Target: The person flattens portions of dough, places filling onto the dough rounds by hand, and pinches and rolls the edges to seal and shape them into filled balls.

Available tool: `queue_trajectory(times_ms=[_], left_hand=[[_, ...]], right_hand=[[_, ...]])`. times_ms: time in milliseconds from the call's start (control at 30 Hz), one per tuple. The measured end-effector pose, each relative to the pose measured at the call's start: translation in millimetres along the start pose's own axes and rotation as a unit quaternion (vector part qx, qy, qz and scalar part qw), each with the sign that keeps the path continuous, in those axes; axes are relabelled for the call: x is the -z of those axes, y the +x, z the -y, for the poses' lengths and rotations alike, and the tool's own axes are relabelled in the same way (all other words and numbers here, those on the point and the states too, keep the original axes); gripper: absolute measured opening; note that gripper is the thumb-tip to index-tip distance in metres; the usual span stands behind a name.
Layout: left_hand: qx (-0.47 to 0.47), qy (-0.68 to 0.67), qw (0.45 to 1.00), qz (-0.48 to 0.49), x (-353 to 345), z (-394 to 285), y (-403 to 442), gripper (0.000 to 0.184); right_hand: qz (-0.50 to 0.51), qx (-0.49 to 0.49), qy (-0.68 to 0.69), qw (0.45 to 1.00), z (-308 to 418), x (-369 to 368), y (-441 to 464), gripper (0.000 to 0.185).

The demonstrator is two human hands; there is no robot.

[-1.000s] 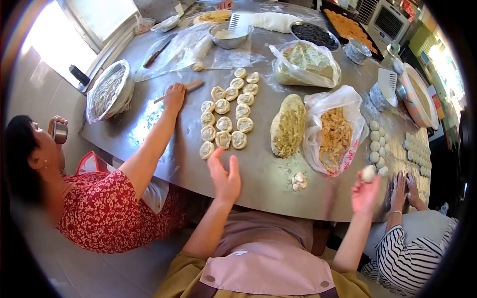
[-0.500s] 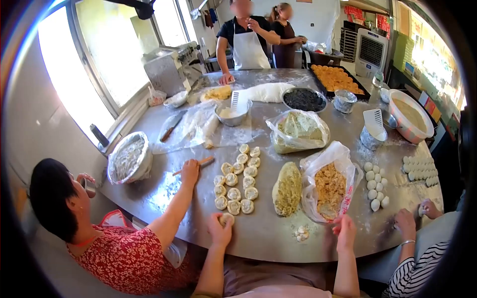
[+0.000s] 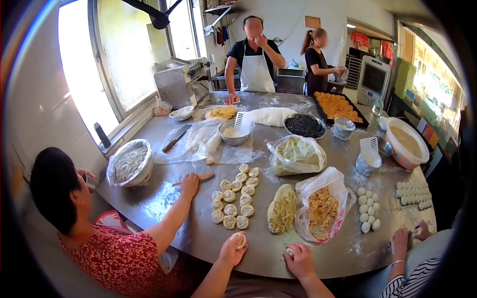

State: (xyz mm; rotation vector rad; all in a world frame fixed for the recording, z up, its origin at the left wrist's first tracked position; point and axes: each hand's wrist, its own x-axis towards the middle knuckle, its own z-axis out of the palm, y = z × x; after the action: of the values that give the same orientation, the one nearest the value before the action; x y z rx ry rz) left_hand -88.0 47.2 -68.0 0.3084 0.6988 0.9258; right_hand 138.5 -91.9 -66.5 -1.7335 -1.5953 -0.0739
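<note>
My left hand (image 3: pixel 231 252) is closed around a dough round (image 3: pixel 241 242) above the table's near edge. To its right, my right hand (image 3: pixel 301 261) curls its fingers round a small pale crumbly lump (image 3: pixel 289 252) at the tabletop, mostly hidden by the fingers. Rows of dough rounds (image 3: pixel 229 209) lie beyond my left hand. Past my right hand are a long greenish mound of filling (image 3: pixel 281 211) and a plastic bag (image 3: pixel 335 181) holding brown crumbly filling (image 3: pixel 322 212).
At left, a co-worker's hand (image 3: pixel 189 185) rests on a rolling pin (image 3: pixel 204 176). Another person's hand (image 3: pixel 399 243) is at the right edge near white dough balls (image 3: pixel 368 208). A bagged green mass (image 3: pixel 298 156), bowl (image 3: pixel 236 134), knife (image 3: pixel 174 141) and tray (image 3: pixel 365 118) stand farther back.
My right hand has moved left and down from beside the brown filling's bag to the pale lump, closing on it. My left hand still holds the dough round. The view has tilted up.
</note>
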Motion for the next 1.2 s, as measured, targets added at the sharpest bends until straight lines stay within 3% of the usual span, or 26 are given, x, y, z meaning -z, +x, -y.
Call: queue_trajectory(times_ms=[67,167,367,633,700,900,1133,1200], left_hand=[[0.065,-0.045,0.996,0.036,0.2,16.6,1.6,0.020],[0.091,0.051,0.993,0.050,-11.2,35.4,0.1,0.017],[0.054,0.169,0.982,0.070,-12.0,42.0,-1.5,0.012],[-0.034,0.102,0.989,0.103,-8.5,45.5,-3.7,0.014],[-0.029,0.091,0.993,0.068,-6.8,48.1,-3.8,0.018],[-0.005,0.070,0.994,0.084,-8.6,42.7,-7.1,0.030],[0.019,0.074,0.994,0.074,-7.8,40.5,-6.0,0.032],[0.012,0.076,0.994,0.075,-8.9,39.9,-5.5,0.029]], right_hand=[[-0.009,-0.009,0.002,1.000,4.7,1.5,3.2,0.029],[-0.016,0.003,-0.009,1.000,4.5,0.3,3.2,0.027],[-0.031,-0.009,-0.004,0.999,6.3,0.0,0.0,0.020],[-0.035,-0.001,0.009,0.999,8.0,2.7,4.3,0.021],[-0.030,-0.003,0.010,0.999,5.9,0.7,3.2,0.021],[-0.030,-0.024,0.023,0.999,4.6,-4.1,4.6,0.022],[-0.018,-0.075,0.073,0.994,0.9,-2.7,15.6,0.020],[-0.032,-0.087,0.028,0.995,-9.3,-1.0,19.6,0.019]])
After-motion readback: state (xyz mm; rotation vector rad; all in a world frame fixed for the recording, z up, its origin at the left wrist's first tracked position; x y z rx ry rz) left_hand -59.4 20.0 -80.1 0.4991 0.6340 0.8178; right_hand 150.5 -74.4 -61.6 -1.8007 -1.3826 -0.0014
